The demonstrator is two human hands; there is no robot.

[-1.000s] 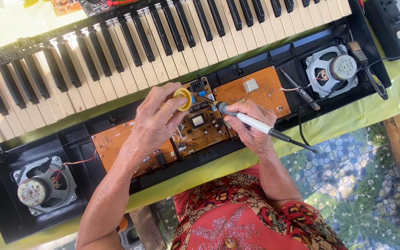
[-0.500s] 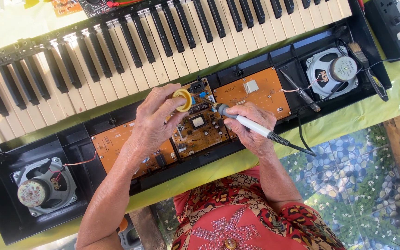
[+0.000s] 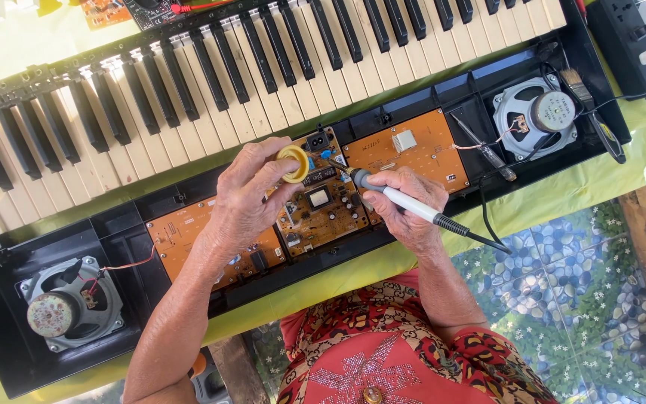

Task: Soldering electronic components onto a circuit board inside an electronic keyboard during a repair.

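**Both hands over the middle circuit board of the opened keyboard**

Your left hand holds a small yellow spool, round with a hole in its middle; your fingers are clamped around its rim, and the spool sits above the far edge of the middle circuit board. Your right hand has its fingers closed on a soldering iron with a white handle and grey grip. Its tip points toward the far part of the same board, just beside the spool; whether the tip touches the board I cannot tell. The black cable of the iron goes away toward the right side of the bench.

The board lies in the open black case of the keyboard, on the side nearest to you. An orange board is on its left, partly under your left hand, and another orange board is on its right. One round speaker sits at the left end of the case and a second speaker at the right end. The black and white keys run along the far side. A yellow-green cloth covers the bench under the case.
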